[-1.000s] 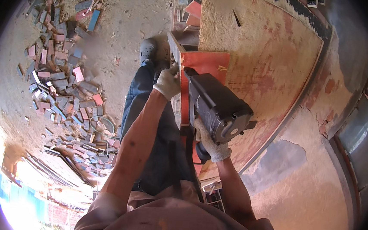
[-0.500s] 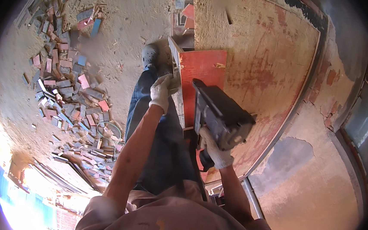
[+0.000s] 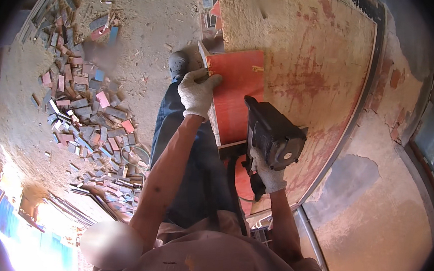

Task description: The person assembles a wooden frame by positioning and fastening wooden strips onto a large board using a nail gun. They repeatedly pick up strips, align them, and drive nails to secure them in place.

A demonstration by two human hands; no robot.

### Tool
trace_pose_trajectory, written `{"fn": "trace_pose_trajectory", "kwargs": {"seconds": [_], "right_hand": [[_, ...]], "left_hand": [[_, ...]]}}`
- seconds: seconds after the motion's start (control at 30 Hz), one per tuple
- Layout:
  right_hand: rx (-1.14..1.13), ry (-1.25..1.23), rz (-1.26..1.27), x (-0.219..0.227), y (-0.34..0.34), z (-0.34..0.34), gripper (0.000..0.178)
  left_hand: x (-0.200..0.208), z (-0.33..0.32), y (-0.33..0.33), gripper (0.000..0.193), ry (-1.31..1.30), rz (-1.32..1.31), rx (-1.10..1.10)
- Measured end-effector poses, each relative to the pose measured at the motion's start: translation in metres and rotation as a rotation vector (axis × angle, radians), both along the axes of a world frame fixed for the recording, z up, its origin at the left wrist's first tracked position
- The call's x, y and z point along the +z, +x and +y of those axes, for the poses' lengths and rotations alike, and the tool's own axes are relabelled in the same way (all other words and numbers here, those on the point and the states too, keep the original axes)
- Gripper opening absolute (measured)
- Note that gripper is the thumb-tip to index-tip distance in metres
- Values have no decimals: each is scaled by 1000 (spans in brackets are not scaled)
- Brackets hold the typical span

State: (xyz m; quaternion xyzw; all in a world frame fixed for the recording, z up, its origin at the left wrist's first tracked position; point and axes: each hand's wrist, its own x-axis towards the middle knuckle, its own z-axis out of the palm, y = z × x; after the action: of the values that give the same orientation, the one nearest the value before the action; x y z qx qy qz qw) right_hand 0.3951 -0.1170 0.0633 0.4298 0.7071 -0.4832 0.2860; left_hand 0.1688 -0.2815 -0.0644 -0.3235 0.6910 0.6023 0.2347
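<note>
A red-faced wooden board (image 3: 235, 93) lies at the left edge of a large plywood sheet (image 3: 305, 56). My left hand (image 3: 198, 94), in a pale work glove, grips the board's left edge near its far corner, with the thumb on the red face. In my gloved right hand (image 3: 267, 172) is a bulky black tool (image 3: 274, 132) that looks like a nail gun, held by its handle. Its front end is over the board's right edge. Whether it touches the board, I cannot tell. A narrow upright wooden piece (image 3: 203, 54) shows at the board's far left corner.
Many small wood offcuts (image 3: 89, 105) lie heaped on the dusty floor (image 3: 150, 8) to the left. My shoe (image 3: 178, 63) stands beside the board. Along the right runs a patched, peeling wall (image 3: 375, 199). A thin hose loop (image 3: 136, 154) lies near the offcuts.
My left hand has come up from beside the board onto its far left edge. The black tool has moved right and slightly nearer to me, uncovering more of the red face.
</note>
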Motion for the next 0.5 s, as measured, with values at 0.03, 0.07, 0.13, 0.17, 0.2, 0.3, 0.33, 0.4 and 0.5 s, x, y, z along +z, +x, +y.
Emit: {"fn": "trace_pose_trajectory", "kwargs": {"seconds": [0.03, 0.07, 0.13, 0.17, 0.2, 0.3, 0.33, 0.4, 0.5], "right_hand": [[302, 160, 0, -4, 7, -1, 31], [281, 162, -19, -4, 6, -4, 33], [-83, 11, -59, -4, 1, -4, 37], [-132, 7, -24, -2, -5, -6, 32], [-180, 3, 8, 2, -10, -9, 28], [237, 329, 246, 1, -4, -15, 15], [157, 362, 297, -19, 23, -12, 15], [-231, 285, 273, -42, 45, -10, 17], [-526, 131, 87, -38, 50, -8, 19]], "left_hand": [[0, 2, 2, 41, -39, 18, 15], [1, 5, 5, 40, -78, 35, 30], [2, 11, 9, 36, -182, 117, 17], [2, 13, 10, 34, -252, 183, -10], [1, 14, 12, 31, -321, 250, -38], [-4, 13, 17, 26, -445, 388, -158], [-7, 13, 19, 23, -319, 354, -34], [-13, 16, 18, 19, -64, 287, 222], [-25, 0, 12, 10, 316, -70, 401]]}}
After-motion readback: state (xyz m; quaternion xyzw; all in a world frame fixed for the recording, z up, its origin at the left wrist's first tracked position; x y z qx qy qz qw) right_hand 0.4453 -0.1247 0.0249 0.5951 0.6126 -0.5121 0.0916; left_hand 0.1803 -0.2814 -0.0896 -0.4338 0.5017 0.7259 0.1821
